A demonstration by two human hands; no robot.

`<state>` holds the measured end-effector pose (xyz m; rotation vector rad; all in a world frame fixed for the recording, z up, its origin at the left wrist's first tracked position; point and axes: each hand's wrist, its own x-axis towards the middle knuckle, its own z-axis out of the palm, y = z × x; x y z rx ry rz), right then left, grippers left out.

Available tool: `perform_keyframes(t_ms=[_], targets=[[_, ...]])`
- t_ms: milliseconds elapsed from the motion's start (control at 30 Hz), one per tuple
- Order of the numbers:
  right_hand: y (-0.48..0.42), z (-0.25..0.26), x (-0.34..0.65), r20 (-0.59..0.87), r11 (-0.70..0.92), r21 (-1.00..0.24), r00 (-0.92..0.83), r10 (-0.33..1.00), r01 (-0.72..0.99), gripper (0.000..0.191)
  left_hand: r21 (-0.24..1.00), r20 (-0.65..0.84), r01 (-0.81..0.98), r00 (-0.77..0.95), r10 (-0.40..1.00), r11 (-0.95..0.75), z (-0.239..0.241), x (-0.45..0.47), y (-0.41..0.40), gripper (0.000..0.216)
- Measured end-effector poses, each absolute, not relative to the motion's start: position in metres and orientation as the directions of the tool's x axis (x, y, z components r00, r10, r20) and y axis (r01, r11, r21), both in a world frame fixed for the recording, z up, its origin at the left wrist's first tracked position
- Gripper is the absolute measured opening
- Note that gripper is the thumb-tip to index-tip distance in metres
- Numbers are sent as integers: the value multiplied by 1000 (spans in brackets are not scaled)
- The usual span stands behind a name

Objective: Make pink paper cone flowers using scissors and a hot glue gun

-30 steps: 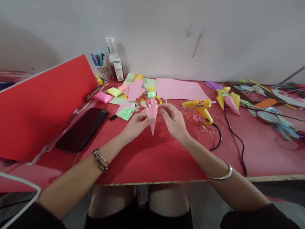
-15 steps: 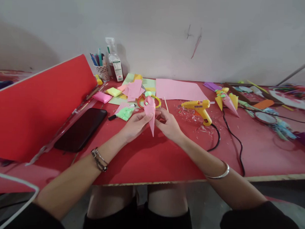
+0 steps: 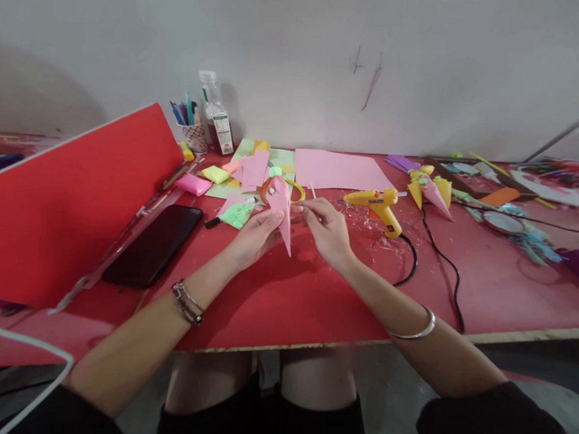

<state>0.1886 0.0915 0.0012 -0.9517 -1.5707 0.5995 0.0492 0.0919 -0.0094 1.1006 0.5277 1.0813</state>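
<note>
My left hand (image 3: pixel 256 238) is closed on a pink paper cone (image 3: pixel 282 217), thumb on its front and the point hanging downward. Light green blobs sit at the cone's upper end. Just right of it, my right hand (image 3: pixel 329 230) has thumb and forefinger pinched near the cone's edge; whatever is between the fingertips is too small to make out. Behind the cone lies a yellow ring (image 3: pixel 297 191), partly covered by it. A thin pale stick (image 3: pixel 312 191) shows beyond my right hand, its lower part hidden.
A yellow glue gun (image 3: pixel 378 204) lies to the right, its black cord (image 3: pixel 415 259) running off. Finished-looking cones (image 3: pixel 433 193) are farther right. Pink paper (image 3: pixel 343 170) and clay packets (image 3: pixel 215 174) lie behind. A phone (image 3: pixel 155 244) and red board (image 3: pixel 85 203) are left.
My right hand has drawn back from the cone, a little to the right. The cone's green-blobbed top has tipped leftward in my left hand.
</note>
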Motion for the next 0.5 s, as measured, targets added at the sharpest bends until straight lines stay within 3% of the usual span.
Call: perform_keyframes(t_ms=[133, 267, 500], targets=[[92, 5, 192, 529, 493, -828, 83, 844, 265, 18, 911, 117, -411, 357, 927, 43, -9, 49, 94, 30], [95, 2, 192, 442, 420, -892, 129, 888, 164, 15, 919, 81, -389, 338, 938, 60, -9, 50, 93, 31], [95, 1, 190, 338, 334, -941, 155, 928, 54, 13, 980, 106, -193, 358, 928, -37, -13, 50, 94, 30]])
